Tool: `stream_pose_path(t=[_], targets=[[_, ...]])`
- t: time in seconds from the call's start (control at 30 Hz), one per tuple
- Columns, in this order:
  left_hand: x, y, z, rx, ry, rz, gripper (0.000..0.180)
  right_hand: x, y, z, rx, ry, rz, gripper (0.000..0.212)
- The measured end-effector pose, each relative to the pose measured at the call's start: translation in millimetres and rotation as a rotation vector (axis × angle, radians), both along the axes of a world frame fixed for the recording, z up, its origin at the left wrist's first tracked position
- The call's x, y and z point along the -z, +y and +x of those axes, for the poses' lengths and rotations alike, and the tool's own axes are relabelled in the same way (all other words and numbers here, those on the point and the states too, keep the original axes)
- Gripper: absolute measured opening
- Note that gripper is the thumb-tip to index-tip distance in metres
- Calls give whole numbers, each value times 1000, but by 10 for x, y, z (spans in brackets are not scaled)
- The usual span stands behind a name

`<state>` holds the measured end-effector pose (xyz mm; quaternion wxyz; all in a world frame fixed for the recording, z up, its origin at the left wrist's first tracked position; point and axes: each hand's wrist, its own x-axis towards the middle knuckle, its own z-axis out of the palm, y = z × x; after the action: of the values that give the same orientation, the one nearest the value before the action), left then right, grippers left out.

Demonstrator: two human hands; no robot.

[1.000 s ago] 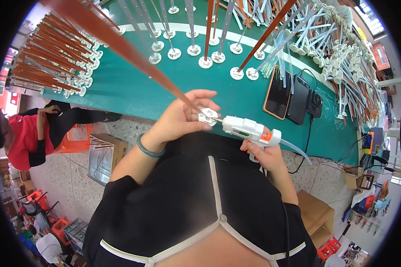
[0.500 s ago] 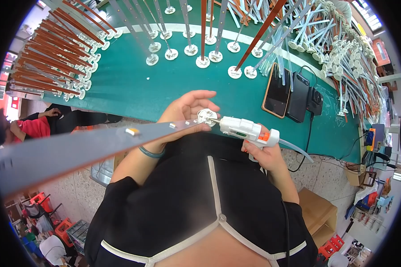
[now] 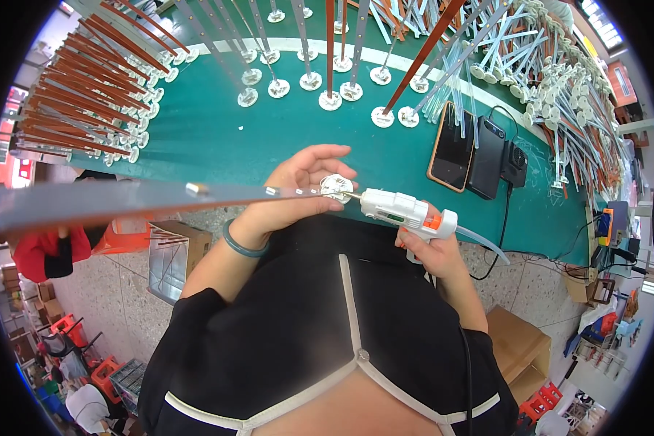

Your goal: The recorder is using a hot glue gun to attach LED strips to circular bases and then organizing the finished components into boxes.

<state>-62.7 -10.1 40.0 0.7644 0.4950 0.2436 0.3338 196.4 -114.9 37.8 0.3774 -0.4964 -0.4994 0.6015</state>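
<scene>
My left hand [image 3: 291, 190] is closed round the base end of a long grey strip light [image 3: 138, 200] with small LED chips along it. The strip reaches out to the far left, nearly level. At its end, beside my fingers, is a round white disc base [image 3: 338, 182]. In my right hand [image 3: 437, 253] is a white hot glue gun [image 3: 396, 208], a clear glue stick [image 3: 483, 244] trailing from its back. The gun's metal tip meets the disc where the strip joins it; whether glue is flowing I cannot tell.
On the green table [image 3: 211, 138], brown and grey strips stand on white discs, with a dense brown group [image 3: 87, 102] at left. Loose strips with discs [image 3: 559, 109] pile at right, near a phone [image 3: 452, 149] and a black device [image 3: 487, 160]. Someone in red [image 3: 47, 254] is at left.
The strip's free end has swung upward in view, from slanting down-left to nearly level. The disc has turned slightly at the gun's tip. The person in red has shifted.
</scene>
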Motion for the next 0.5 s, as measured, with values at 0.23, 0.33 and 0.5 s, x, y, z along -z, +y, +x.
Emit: stream_pose_path(t=[0.23,0.33,0.5], targets=[[53,12,31,-40,36,36,65,36,6,-48,45,94,70,37],[123,26,107,-149,22,-16,61,152,-10,-13,107,271,46,47],[401,293,329,-333,193,249,54,544,129,92,154,603,189,47]])
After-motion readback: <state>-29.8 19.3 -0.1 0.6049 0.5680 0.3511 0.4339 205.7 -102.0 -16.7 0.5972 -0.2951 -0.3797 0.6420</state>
